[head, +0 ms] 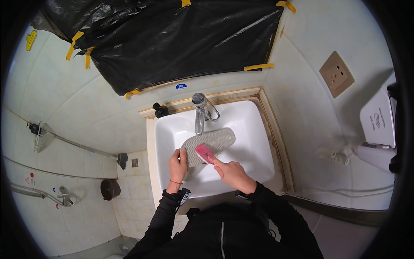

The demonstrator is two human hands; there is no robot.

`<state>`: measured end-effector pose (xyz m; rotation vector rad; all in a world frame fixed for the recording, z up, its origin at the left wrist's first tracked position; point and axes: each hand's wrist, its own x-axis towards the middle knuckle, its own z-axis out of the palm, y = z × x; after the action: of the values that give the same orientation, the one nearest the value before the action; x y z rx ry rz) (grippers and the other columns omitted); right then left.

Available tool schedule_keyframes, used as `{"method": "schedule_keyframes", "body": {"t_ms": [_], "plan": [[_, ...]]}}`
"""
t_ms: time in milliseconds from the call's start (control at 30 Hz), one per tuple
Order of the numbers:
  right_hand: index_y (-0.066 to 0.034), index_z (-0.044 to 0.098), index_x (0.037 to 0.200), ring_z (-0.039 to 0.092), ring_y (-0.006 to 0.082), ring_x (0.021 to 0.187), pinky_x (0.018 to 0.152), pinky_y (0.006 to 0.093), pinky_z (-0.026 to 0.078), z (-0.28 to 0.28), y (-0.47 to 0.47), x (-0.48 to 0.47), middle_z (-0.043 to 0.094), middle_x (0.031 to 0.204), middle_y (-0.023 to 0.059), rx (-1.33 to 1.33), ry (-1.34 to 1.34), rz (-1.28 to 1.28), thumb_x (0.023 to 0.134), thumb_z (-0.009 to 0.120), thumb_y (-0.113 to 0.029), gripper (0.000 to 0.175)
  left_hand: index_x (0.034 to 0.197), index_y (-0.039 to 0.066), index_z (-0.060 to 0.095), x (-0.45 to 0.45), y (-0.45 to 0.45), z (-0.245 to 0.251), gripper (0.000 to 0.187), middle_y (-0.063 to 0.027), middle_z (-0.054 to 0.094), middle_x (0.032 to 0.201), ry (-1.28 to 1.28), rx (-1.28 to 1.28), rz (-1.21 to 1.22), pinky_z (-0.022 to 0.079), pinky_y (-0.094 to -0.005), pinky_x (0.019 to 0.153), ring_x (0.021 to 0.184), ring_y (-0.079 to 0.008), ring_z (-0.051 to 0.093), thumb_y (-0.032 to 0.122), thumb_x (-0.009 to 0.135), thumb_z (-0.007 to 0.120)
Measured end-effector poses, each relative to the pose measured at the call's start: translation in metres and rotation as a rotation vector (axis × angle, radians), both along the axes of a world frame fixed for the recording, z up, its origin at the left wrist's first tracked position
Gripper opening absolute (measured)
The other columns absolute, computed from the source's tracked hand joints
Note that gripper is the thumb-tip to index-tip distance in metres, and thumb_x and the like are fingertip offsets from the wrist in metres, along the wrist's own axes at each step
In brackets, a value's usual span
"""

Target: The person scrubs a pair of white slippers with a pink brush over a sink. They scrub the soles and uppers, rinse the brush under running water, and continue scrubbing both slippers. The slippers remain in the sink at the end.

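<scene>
Over the white sink basin (255, 155), my left hand (178, 166) grips the near left end of a grey slipper (220, 140), whose wavy-patterned sole faces up. My right hand (233, 174) holds a pink scrubbing brush (204, 153) against that sole, index finger stretched along the brush's back. The slipper's far left edge lies just below the spout of a chrome faucet (200, 111). Its upper side and my left fingers beneath it are hidden. Whether water is running cannot be told.
A black bottle (160, 110) stands at the sink's back left corner. Black plastic sheeting (194, 42) is taped to the wall behind. On the right wall are a socket (337, 74) and a white hair dryer (372, 155). A dark bucket (110, 189) is at left.
</scene>
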<state>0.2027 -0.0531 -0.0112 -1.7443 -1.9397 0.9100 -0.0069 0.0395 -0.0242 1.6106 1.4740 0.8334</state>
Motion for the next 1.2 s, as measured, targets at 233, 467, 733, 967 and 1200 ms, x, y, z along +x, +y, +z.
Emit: {"method": "schedule_keyframes", "body": {"t_ms": [233,467,733,967,1200], "plan": [[-0.0222,0.050,0.128,0.059,0.0386,0.059,0.055,0.0502,0.046,0.004,-0.001,-0.002,0.060,0.063,0.0169,0.130,-0.134,-0.259,0.093,0.048,-0.021,0.035,0.088,-0.004,0.061,0.000,-0.001,-0.001,0.036,-0.0080,0.057,0.057,-0.010,-0.018,-0.010,0.040,-0.0275,0.034,0.039,-0.0130,0.054,0.030,0.096,0.051],[-0.0214,0.052,0.126,0.059,0.0391,0.059,0.055,0.0512,0.046,-0.020,0.003,0.011,0.061,0.064,0.0159,0.008,-0.104,-0.201,0.092,0.050,-0.022,0.034,0.089,-0.005,0.062,-0.002,-0.002,-0.006,0.036,-0.0117,0.059,0.054,-0.002,-0.048,-0.008,0.042,-0.0295,0.037,0.039,-0.0182,0.059,0.029,0.096,0.052],[-0.0229,0.051,0.127,0.059,0.0403,0.061,0.056,0.0518,0.045,-0.036,0.009,0.008,0.061,0.067,0.0171,0.131,-0.059,-0.153,0.093,0.050,-0.023,0.034,0.090,-0.006,0.061,-0.002,-0.003,-0.007,0.038,-0.0089,0.059,0.063,-0.020,-0.061,-0.022,0.041,-0.0268,0.034,0.040,-0.0129,0.054,0.030,0.096,0.052],[-0.0201,0.053,0.122,0.061,0.0413,0.067,0.062,0.0531,0.046,-0.057,0.025,0.057,0.064,0.068,0.0172,0.018,-0.281,-0.430,0.091,0.050,-0.021,0.031,0.096,-0.006,0.062,-0.002,-0.007,0.014,0.038,-0.0141,0.064,0.066,-0.029,-0.144,-0.084,0.043,-0.0272,0.039,0.040,-0.0171,0.060,0.030,0.095,0.054],[-0.0171,0.053,0.120,0.061,0.0414,0.071,0.068,0.0520,0.045,-0.047,0.001,0.092,0.063,0.071,0.0195,0.198,-0.121,-0.555,0.094,0.047,-0.024,0.028,0.101,0.006,0.070,0.001,-0.014,0.025,0.019,-0.0109,0.069,0.100,-0.043,0.123,-0.357,0.049,-0.0255,0.055,0.078,-0.0154,0.068,0.007,0.082,0.068]]}}
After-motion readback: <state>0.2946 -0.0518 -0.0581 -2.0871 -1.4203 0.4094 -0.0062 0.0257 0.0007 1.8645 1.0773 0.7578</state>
